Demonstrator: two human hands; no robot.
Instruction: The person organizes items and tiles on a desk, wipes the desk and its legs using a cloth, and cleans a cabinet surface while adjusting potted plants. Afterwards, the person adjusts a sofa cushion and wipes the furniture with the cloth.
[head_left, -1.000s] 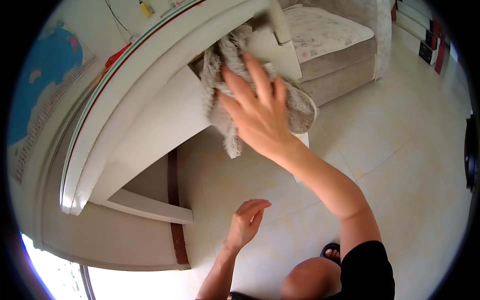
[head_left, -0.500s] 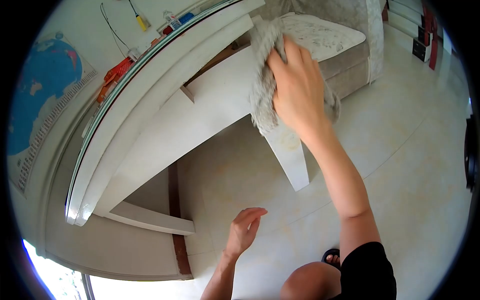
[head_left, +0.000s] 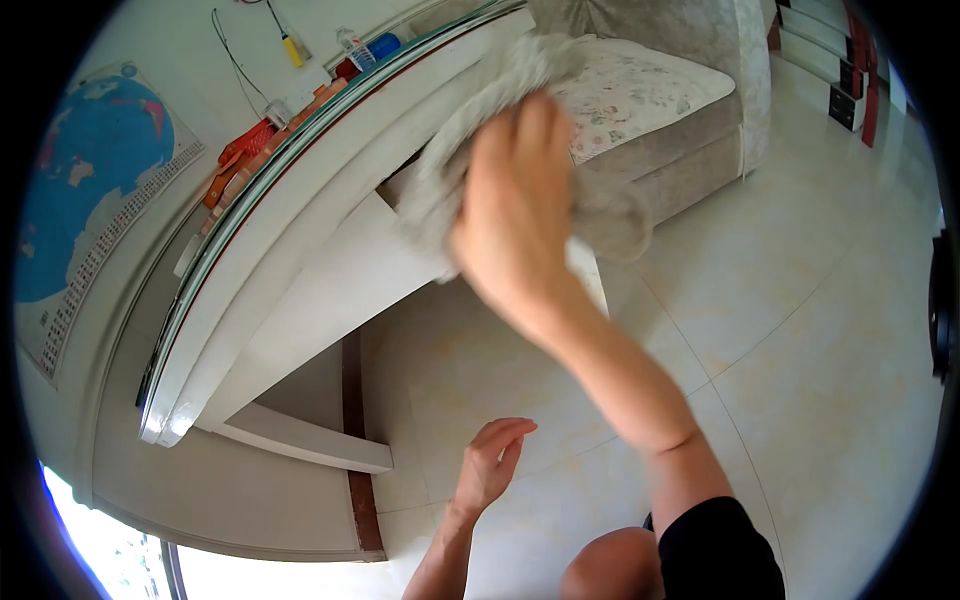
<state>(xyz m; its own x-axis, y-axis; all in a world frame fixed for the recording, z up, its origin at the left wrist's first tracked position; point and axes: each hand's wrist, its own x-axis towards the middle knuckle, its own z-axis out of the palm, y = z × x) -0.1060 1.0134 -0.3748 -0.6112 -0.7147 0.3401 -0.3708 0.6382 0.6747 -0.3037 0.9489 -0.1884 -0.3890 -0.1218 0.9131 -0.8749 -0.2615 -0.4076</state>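
A fluffy grey cloth (head_left: pixel 440 175), blurred by motion, lies against the side of a white table (head_left: pixel 310 250) near its far end. My right hand (head_left: pixel 520 190) presses on the cloth and grips it, fingers pointing up and partly sunk in it. Part of the cloth hangs out to the right of the hand. Lower down, my left hand (head_left: pixel 492 460) hovers over the floor, away from the table, its fingers bent together toward the thumb with nothing visible between them.
A grey sofa (head_left: pixel 690 150) with a floral cushion pad (head_left: pixel 640 95) stands beyond the table. Orange and red items (head_left: pixel 245 150) lie along the glass-topped edge. A map (head_left: pixel 100 190) hangs at left. Steps (head_left: pixel 810 45) rise at the far right.
My right hand first moved right along the table side with the cloth, then came back left. My left hand stays almost in place.
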